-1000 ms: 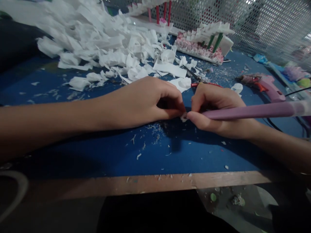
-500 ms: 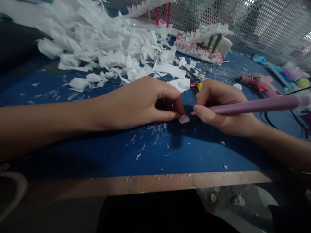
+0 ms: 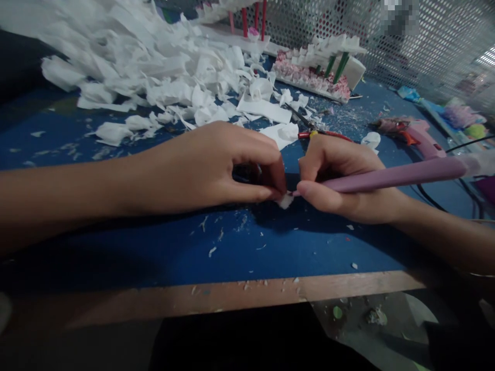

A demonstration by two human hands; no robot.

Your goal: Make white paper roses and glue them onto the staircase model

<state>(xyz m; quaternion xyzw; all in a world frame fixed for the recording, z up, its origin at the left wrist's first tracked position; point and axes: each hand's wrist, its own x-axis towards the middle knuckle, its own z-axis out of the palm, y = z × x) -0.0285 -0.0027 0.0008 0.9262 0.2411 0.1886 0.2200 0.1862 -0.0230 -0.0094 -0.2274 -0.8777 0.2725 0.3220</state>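
Between thumb and fingertips, my left hand (image 3: 232,167) pinches a small whitish piece of paper (image 3: 285,201) just above the blue tabletop. My right hand (image 3: 344,178) grips a long pinkish-purple pen-like tool (image 3: 394,175) with a slim tip. The tip meets or nearly meets the paper piece, close to my left fingertips. The tool's far end points right and is paler. Behind my hands lies a big heap of white paper strips (image 3: 154,72). A red-and-yellow handled tool (image 3: 305,135) is partly hidden behind my right hand.
A pink glue gun (image 3: 423,136) with a dark cable lies at right. At the back stands a craft model (image 3: 313,77) with pink crumpled paper and green posts, before a perforated metal screen (image 3: 444,51). Scraps dot the blue table (image 3: 232,257), edged by a wooden strip (image 3: 270,292).
The tool's tip has come onto or right up against the paper piece, which now sits at a different tilt. Both hands are slightly lower and further left in the view, which has shifted.
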